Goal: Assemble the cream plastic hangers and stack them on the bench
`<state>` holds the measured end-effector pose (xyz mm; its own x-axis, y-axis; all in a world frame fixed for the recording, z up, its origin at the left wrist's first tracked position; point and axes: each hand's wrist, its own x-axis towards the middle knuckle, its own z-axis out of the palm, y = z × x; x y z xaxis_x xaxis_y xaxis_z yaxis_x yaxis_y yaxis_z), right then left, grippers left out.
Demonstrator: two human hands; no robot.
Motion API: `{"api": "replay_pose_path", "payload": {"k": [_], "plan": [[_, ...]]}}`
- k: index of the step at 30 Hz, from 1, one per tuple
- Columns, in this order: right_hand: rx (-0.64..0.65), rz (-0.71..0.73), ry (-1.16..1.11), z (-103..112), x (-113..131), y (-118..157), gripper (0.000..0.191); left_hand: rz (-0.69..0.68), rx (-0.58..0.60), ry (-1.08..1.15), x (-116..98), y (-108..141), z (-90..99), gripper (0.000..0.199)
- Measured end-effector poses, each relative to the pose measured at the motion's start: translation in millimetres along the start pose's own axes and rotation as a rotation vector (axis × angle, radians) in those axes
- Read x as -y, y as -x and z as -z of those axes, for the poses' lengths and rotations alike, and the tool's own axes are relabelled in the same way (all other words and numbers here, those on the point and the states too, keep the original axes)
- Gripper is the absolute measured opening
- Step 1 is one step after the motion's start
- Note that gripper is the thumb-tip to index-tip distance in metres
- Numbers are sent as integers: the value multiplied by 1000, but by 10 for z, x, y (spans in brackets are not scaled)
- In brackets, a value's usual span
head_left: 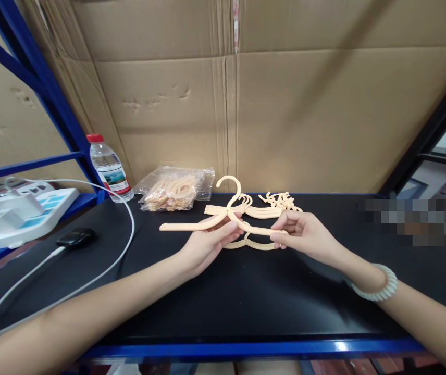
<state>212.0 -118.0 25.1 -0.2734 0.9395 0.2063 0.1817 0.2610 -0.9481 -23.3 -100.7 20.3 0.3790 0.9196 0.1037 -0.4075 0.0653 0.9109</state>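
Note:
A cream-coloured hanger (191,227) is held up above the black tabletop, its hook pointing upward and its two arms spread. My left hand (211,238) is closed around it near the centre joint, thumb in front. With thumb and fingers, my right hand (301,232) pinches the end of the hanger's right arm. Behind and below lie more cream hangers (264,212), partly stacked, and one curved piece (262,245) shows beneath the held hanger, partly hidden by my hands.
A clear plastic bag of cream hanger parts (176,190) lies at the back, beside a water bottle (109,169) with a red cap. On the left are a white power strip (31,219), a black device (76,237) and a looping white cable (131,229). Cardboard (160,104) stands behind.

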Motion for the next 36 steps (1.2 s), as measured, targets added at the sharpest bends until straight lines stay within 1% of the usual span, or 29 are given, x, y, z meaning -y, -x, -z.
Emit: {"api": "replay_pose_path", "payload": {"k": [4, 7, 9, 10, 11, 12, 14, 17, 19, 21, 24, 29, 31, 34, 36], "plan": [[21, 50, 110, -1, 42, 23, 30, 16, -57, 23, 44, 23, -33, 24], [55, 81, 170, 121, 83, -7, 32, 26, -81, 27, 33, 37, -52, 27], [-15, 91, 131, 276, 79, -74, 37, 34, -68, 13, 28, 40, -55, 27], [-105, 95, 82, 372, 61, -123, 41, 37, -61, 5, 30, 39, -53, 26], [-183, 77, 78, 476, 31, -181, 41, 41, -58, -2, 35, 36, -49, 25], [-250, 45, 125, 585, -10, -246, 38, 45, -57, -10, 41, 33, -45, 24], [-351, -57, 356, 798, -115, -384, 31, 49, -59, -21, 56, 27, -37, 24], [-396, -165, 513, 1050, -288, -580, 19, 44, -47, -38, 66, 23, -33, 25], [-406, -228, 613, 1146, -387, -693, 18, 35, -24, -50, 64, 27, -35, 24], [-387, -285, 696, 1188, -462, -795, 23, 27, 0, -69, 58, 36, -37, 22], [-339, -357, 784, 1189, -528, -933, 31, 27, 8, -88, 51, 53, -40, 20], [-290, -469, 852, 1140, -548, -1109, 38, 36, -2, -91, 49, 63, -34, 21], [-268, -532, 851, 1110, -539, -1156, 37, 35, -2, -85, 49, 61, -25, 21], [-257, -615, 831, 1076, -522, -1196, 29, 35, -7, -71, 41, 60, -15, 22], [-271, -606, 807, 1073, -513, -1196, 23, 34, -13, -66, 33, 65, -13, 22]]}}
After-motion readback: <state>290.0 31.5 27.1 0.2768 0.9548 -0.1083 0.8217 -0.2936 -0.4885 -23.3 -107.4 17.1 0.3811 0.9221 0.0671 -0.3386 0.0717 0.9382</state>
